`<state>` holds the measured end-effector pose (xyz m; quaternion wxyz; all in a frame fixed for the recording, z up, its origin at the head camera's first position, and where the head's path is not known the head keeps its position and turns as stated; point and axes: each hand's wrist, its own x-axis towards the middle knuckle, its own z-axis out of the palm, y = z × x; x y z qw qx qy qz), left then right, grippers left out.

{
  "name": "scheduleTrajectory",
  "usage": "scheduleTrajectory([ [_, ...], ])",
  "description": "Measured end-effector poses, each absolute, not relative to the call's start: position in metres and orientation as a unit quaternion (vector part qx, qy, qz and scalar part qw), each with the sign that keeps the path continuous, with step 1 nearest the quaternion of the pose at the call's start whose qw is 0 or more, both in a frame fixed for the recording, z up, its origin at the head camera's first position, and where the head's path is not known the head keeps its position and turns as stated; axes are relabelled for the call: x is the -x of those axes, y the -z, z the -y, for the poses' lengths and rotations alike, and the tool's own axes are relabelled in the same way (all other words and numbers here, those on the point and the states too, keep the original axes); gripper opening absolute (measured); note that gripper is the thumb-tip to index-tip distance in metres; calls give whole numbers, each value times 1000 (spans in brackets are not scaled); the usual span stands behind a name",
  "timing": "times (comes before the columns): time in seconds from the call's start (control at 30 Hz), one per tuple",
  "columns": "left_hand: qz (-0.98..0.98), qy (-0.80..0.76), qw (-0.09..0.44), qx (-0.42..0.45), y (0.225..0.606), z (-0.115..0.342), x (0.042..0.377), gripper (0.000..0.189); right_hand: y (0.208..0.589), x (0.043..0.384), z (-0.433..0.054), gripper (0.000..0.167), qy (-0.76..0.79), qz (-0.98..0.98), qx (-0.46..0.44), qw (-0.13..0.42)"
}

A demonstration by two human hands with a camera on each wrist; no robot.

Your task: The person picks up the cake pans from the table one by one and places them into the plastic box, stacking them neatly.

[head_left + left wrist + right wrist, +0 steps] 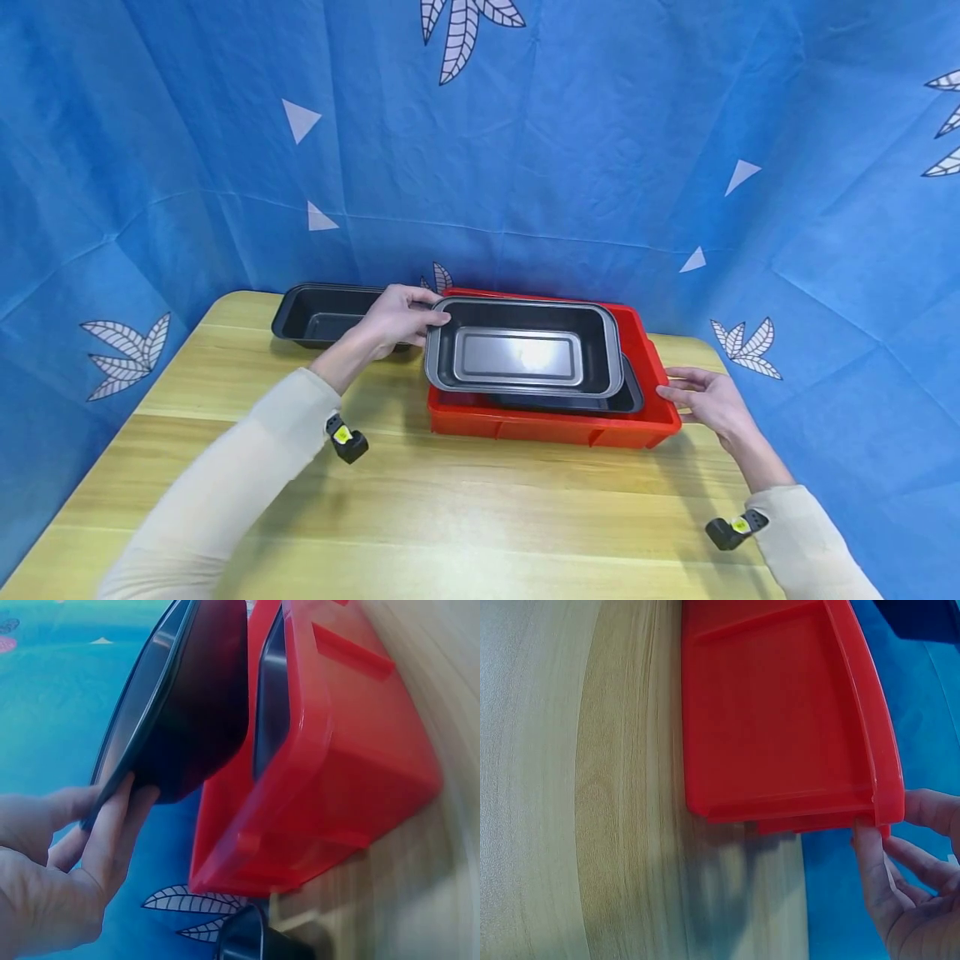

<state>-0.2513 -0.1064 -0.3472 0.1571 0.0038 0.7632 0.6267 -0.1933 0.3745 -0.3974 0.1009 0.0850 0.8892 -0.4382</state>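
Observation:
My left hand (396,321) pinches the left rim of a dark metal loaf pan (517,354), thumb on the inner side and fingers beneath. In the left wrist view the loaf pan is tilted above the red plastic bin (375,750). A second dark loaf pan (632,390) lies inside the bin, mostly hidden under the held one. At the bin's right end, my right hand (708,404) grips the rim, fingers on both sides of it in the right wrist view. The bin (780,720) stands on the table.
Another dark loaf pan (322,315) sits on the wooden table (465,508) at the back left, partly behind my left hand. A blue curtain (600,150) with leaf prints hangs close behind the table and at both sides.

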Motion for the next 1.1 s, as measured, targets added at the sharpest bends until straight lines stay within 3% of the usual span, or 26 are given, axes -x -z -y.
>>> scheduleTrajectory([
  [1.1, -773, -611, 169, 26, 385, 39, 279, 40, 398, 193, -375, 70, 443, -886, -86, 109],
])
